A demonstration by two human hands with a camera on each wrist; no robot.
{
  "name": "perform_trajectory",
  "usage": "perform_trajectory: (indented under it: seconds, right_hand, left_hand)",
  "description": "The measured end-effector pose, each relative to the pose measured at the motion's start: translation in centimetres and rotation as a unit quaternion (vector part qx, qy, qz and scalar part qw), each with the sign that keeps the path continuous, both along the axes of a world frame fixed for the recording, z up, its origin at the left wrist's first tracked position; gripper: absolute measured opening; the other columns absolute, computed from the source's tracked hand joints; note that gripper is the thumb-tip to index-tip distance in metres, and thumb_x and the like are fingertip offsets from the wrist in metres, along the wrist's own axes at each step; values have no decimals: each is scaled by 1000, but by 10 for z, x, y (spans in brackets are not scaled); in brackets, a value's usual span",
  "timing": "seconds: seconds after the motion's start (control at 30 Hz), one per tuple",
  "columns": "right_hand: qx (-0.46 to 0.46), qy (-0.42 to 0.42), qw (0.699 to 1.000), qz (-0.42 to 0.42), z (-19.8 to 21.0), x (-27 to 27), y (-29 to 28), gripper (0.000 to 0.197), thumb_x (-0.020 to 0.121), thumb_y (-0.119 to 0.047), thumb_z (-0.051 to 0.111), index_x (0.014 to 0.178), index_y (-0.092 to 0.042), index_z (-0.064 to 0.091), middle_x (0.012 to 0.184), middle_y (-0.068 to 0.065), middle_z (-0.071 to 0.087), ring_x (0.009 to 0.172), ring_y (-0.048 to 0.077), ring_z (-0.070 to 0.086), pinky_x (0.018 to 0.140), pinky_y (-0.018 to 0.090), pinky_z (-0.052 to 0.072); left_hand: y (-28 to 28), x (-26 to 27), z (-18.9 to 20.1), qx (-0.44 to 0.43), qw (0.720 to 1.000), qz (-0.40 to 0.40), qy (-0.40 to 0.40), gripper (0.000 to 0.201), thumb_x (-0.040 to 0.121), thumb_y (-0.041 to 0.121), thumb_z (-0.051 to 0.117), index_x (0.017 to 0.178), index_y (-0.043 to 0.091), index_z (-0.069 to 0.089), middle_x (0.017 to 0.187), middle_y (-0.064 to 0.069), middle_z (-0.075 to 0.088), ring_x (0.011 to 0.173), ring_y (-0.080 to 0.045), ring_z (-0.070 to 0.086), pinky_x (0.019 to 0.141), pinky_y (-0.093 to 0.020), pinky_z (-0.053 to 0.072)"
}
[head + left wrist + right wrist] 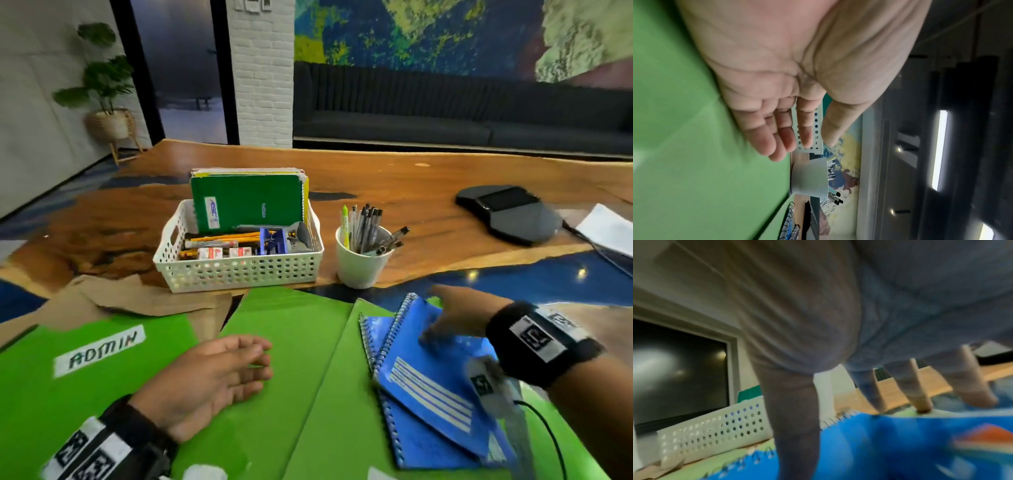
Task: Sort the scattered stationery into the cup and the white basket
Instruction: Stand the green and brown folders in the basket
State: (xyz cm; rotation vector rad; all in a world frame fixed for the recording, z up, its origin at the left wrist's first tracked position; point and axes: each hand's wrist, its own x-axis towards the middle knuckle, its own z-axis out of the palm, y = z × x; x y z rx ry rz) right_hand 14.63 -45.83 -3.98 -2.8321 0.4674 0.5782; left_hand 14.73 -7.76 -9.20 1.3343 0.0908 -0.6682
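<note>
Looking down at the wooden table (428, 178), we see our left hand (205, 380) lying on a green folder (284, 342), its fingers straight and loosely together, holding nothing. The left wrist view agrees: the palm is turned sideways with the fingers (781, 139) stretched out over the green surface. Our right hand (455, 318) reaches over the upper of two blue spiral notebooks (435, 383), fingers spread and pointing down; from the right wrist view the fingertips (923, 407) come down at the notebook's far edge, though blur keeps us from telling whether they grip it or only touch it.

Both notebooks lie stacked, slightly askew, on another green folder at the right. A third green folder, at the left, carries a white label reading "ADMIN" (99, 349), and crumpled brown paper (137, 298) lies beyond it.

Behind the folders stands the white basket (239, 270), holding an upright green notebook (246, 202), pencils, small red-and-white boxes and a blue tool. Just to its right stands the white cup (359, 267), filled with pens (370, 226). Farther right sits a dark grey device (513, 212) beside a white sheet.
</note>
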Motion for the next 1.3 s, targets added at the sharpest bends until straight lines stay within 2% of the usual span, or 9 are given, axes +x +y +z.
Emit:
perform_trajectory:
  seconds: [0.13,0.37,0.47,0.53,0.63,0.9,1.13,1.2,1.3]
  right_hand:
    - [-3,20,999,-30,-17,-23,-2,141,26,-89,73,150,-31,38,149,1,46,130,22,53,105,39,44]
    - [28,18,999,17,-13,-29,83,107,56,-79,77,145,-29,44,146,0,51,130,23,52,104,36,45]
    - [2,-3,998,64,-12,-22,123,105,49,-86,73,136,-31,51,136,7,51,127,30,48,100,40,46]
    - [11,-18,996,85,-12,-17,144,108,48,-87,74,138,-31,50,136,10,49,129,32,44,102,42,45]
    - [89,-47,991,90,-9,-8,155,111,53,-79,80,148,-35,41,145,5,45,135,27,43,108,41,43]
    - [396,-132,909,7,-27,-8,139,123,39,-72,87,148,-37,43,147,-10,50,133,7,48,112,37,41]
    - [589,-235,773,-11,-7,7,175,32,90,-3,71,118,-13,63,106,6,77,100,26,74,82,37,58]
    - [564,-289,773,14,6,14,179,28,94,9,57,107,-14,68,98,5,79,91,23,75,75,31,58]
    - [476,-371,793,79,26,26,186,34,94,4,57,103,-24,74,94,-8,78,86,7,73,74,23,55]
  left_hand:
    - [4,-2,-10,-48,998,23,21,43,83,11,60,121,-8,61,117,-28,68,108,-39,68,96,-43,52]
    - [-14,-8,-7,104,984,-110,-97,76,59,50,90,121,14,67,115,-2,75,108,-14,67,92,-24,51]
    - [-25,-13,-4,118,979,-125,-109,48,88,20,74,132,16,56,114,3,73,105,-9,68,84,-18,53]
    - [-29,-18,-2,109,984,-91,-106,36,94,6,66,128,14,56,108,-6,76,98,-24,73,85,-38,59]
    - [-26,-24,-2,107,989,-17,-104,29,98,-1,55,124,8,61,107,-16,76,98,-39,72,91,-59,54]
    - [24,-19,43,38,985,114,-125,35,100,-5,46,125,15,60,110,-11,76,100,-37,72,92,-58,54]
    - [37,6,69,62,973,122,-186,40,98,-3,51,130,21,49,130,-10,66,104,-23,71,88,-47,56]
    - [45,20,80,243,922,114,-281,72,90,6,69,145,32,30,150,-8,43,119,-19,62,99,-46,52]
    - [49,35,118,512,657,125,-540,120,75,21,84,157,36,-2,157,-6,19,143,-29,30,116,-49,29]
